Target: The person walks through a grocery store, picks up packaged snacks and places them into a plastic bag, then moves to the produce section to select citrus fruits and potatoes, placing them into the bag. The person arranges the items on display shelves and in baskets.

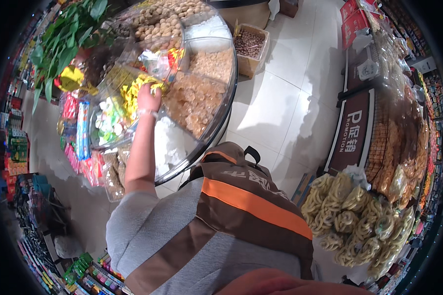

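Observation:
My left hand (148, 99) reaches into a compartment of yellow-wrapped pieces (133, 88) on a round, divided display stand (230, 73). Its fingertips are among the wrappers and partly hidden, so I cannot tell whether they grip anything. A bracelet (147, 112) circles the wrist. To the right of the hand lie amber sugar-like lumps (197, 103); white lumps (170, 143) fill the section beneath the forearm's right side. Green-and-white wrapped pieces (110, 120) are on the left. My right hand is out of view.
Round, brown-shelled dried fruit (158, 27) lies at the stand's far side, near a leafy plant (66, 48). A carton of small brown balls (250, 42) stands on the tiled floor. To the right are a promotion sign (349, 129) and bagged yellowish coils (347, 217).

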A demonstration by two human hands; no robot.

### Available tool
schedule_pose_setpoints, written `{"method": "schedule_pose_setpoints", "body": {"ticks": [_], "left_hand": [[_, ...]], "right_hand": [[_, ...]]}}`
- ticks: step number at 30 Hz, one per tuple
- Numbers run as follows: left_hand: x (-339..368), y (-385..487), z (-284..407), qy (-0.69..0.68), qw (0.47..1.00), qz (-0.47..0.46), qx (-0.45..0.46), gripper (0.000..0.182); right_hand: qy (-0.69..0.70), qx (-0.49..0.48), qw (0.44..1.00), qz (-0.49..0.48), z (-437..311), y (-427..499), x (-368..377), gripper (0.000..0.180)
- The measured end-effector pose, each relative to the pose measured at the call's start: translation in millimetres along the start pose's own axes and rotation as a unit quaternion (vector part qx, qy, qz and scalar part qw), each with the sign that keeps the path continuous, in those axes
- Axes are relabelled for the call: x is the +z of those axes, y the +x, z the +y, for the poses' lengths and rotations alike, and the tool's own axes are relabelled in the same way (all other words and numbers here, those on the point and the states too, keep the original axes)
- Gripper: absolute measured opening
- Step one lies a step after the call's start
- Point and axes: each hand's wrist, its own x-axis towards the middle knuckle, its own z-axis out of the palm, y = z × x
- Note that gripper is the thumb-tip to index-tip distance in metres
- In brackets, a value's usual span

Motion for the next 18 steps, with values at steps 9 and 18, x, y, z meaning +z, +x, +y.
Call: {"method": "schedule_pose_setpoints", "body": {"ticks": [9,18], "left_hand": [[149,96,62,0.183,0.934,-0.235,-0.199,0.081],[143,105,87,0.262,0.890,-0.218,-0.302,0.074]], "right_hand": [[0.148,0.073,0.981,0.101,-19,96,-93,0.030],[-0.053,0.023,0.998,-0.024,42,240,-203,0.029]]}}
